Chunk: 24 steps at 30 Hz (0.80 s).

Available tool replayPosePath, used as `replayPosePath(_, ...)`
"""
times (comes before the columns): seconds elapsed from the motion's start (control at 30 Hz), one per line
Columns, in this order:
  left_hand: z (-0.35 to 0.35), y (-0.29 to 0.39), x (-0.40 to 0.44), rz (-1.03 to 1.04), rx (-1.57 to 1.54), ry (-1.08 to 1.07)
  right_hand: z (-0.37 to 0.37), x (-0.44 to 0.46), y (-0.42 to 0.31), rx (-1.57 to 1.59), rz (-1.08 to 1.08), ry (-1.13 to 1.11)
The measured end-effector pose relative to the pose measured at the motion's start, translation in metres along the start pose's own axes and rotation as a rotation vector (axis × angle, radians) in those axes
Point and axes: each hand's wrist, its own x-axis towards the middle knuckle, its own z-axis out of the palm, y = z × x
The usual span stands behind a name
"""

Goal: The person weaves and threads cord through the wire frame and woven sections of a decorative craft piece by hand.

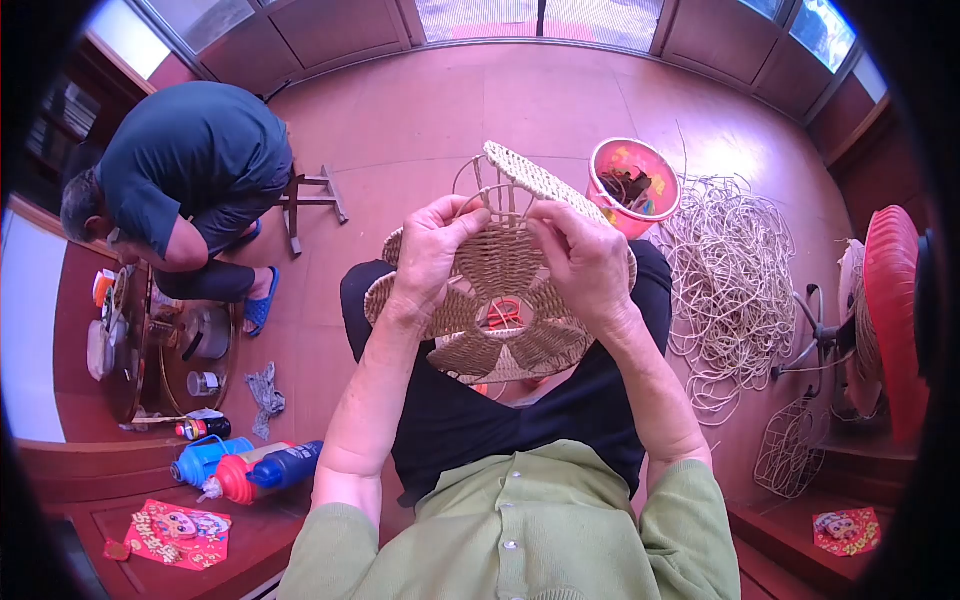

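Note:
A woven, petal-shaped piece of tan cord on a wire frame (pixel 492 262) rests on my lap between my knees. At its upper edge my left hand (pixel 440 250) pinches the wire frame or a cord near a bare, unwoven part. My right hand (pixel 580 252) is closed at the right side of the same part, beside a flat braided panel (pixel 530 174) that slants up to the left. What lies between my right fingertips is too small to make out. Through the round gap in the middle of the piece, something red shows below.
A red bucket (pixel 634 186) with dark scraps stands beyond my right hand, next to a heap of loose cord (pixel 728 280). At left another person (pixel 195 160) bends over near a stool (pixel 315 200). Bottles (pixel 240 470) lie at lower left; a wire basket (pixel 790 450) is at right.

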Motion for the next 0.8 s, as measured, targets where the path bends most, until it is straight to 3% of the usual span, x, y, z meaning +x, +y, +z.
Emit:
replayPosePath(0.33,0.006,0.004,0.001,-0.017,0.043,0.034,0.007,-0.001,0.007,-0.042,-0.057,0.068)
replayPosePath(0.53,0.002,0.005,0.0,-0.047,0.033,-0.019,0.013,-0.001,0.005,0.023,0.031,-0.037)
replayPosePath(0.8,-0.001,0.003,0.001,-0.031,0.062,-0.044,0.015,-0.001,0.005,0.121,-0.004,0.076)
